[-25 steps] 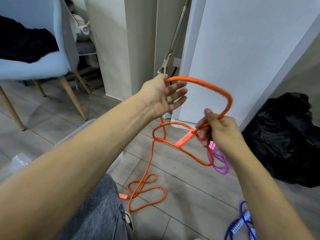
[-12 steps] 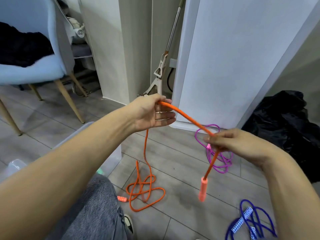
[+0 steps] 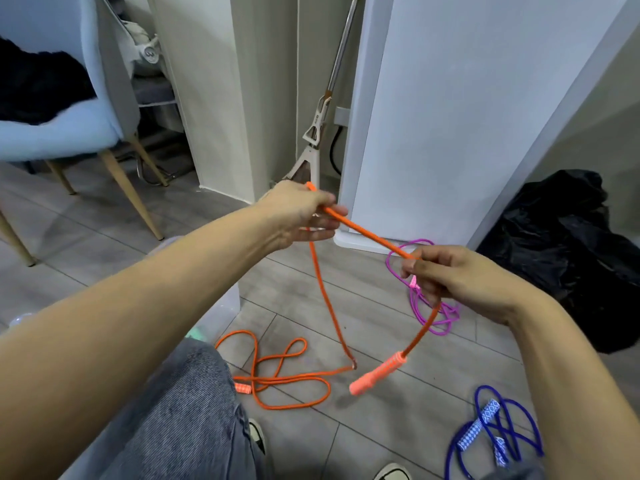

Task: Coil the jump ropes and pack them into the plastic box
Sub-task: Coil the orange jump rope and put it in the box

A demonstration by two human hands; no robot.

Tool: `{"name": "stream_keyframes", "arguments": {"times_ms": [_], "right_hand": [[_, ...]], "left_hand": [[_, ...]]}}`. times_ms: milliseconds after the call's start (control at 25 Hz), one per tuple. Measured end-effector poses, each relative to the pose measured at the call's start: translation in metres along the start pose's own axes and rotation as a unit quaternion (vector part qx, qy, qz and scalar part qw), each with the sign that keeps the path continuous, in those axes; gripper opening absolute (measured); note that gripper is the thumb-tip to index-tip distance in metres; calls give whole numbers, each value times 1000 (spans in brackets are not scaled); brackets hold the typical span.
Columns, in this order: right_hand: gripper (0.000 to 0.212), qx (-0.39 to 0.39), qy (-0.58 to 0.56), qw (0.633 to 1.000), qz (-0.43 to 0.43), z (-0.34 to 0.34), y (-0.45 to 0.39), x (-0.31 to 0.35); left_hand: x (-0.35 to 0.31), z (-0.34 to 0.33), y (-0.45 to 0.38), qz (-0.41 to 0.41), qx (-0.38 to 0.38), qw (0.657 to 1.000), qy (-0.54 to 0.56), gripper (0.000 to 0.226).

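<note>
My right hand pinches the orange rope near its dangling handle; my left hand grips it farther along. A second ago it made a loop; now it runs straight, the rest on the floor. Coiling restarts, I judge; box edge by my knee.

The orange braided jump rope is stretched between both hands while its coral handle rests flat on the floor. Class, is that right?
Not quite. In the head view the orange braided jump rope spans left hand to right hand, but its coral handle hangs in the air.
</note>
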State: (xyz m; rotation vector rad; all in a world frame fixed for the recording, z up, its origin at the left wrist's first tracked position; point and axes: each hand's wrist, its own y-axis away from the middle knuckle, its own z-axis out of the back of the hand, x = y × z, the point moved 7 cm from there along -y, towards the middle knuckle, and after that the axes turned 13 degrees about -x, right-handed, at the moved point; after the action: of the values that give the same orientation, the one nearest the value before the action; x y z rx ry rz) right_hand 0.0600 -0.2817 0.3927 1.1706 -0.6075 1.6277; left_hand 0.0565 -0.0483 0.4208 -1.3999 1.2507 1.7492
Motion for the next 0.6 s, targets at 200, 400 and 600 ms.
{"name": "stream_keyframes", "arguments": {"times_ms": [200,400,600], "right_hand": [[27,90,52,990,-97,3,11,-32],[36,-12,-308,947,-92,-5,0,18],[41,-151,-270,950,-52,-46,-11,32]], "left_hand": [[23,59,-45,-23,-142,990,-2,14],[64,33,-33,83,1,973,-216,39],[54,-54,41,-12,181,978,-104,27]]}}
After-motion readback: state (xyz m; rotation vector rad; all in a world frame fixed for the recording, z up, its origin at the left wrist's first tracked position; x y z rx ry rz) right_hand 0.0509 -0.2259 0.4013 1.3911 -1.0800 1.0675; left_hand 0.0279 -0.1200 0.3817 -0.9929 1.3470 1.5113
